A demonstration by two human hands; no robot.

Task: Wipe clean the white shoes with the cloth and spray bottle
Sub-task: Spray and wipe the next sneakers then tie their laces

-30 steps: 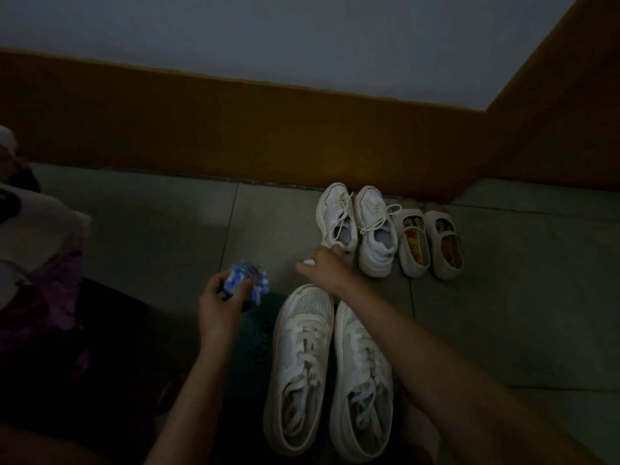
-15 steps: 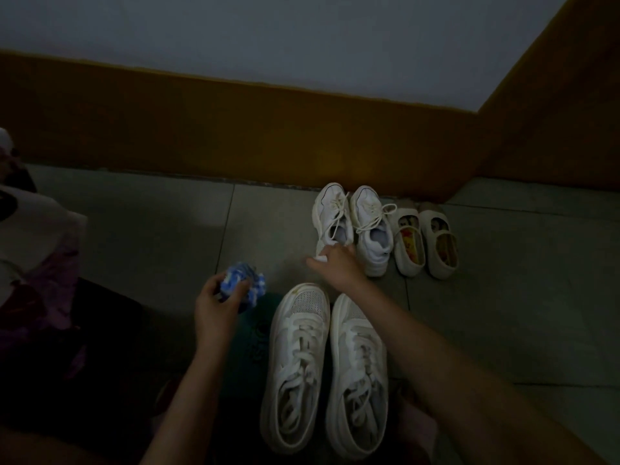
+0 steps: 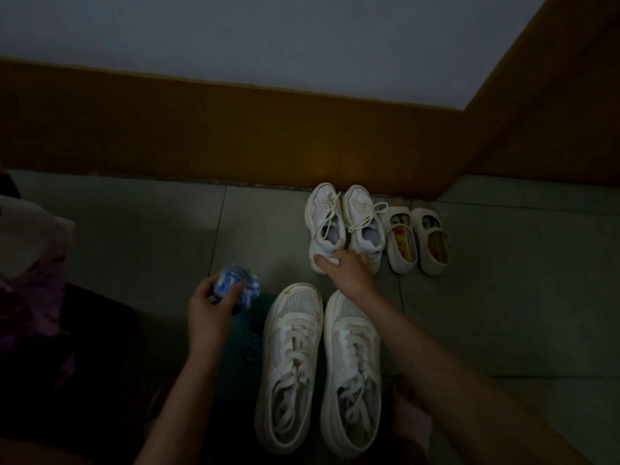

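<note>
Dim corner, tiled floor (image 3: 134, 229) meeting an orange skirting band (image 3: 235, 135): my left grip (image 3: 211, 307) is clenched round a balled blue-and-white cloth (image 3: 240, 286), held just left of the toes of the large white sneakers (image 3: 292, 364). I judge it is ready to wipe once a shoe is brought in. My right grip (image 3: 349, 268) reaches past those toes to the heels of the smaller laced white pair (image 3: 364, 229), thumb on one heel and fingers across the other. Whether it has closed on them or merely rests there I cannot tell in this light. That pair stands toes to the wall, the two shoes touching, with two little slip-ons (image 3: 417, 243) just beside them, lined up, it seems, as a queue for cleaning. The reach for the heels reads as a bid to draw the pair nearer. The spray bottle I cannot pick out, and a dark green shape (image 3: 248, 337) beneath the cloth is too murky to name.
</note>
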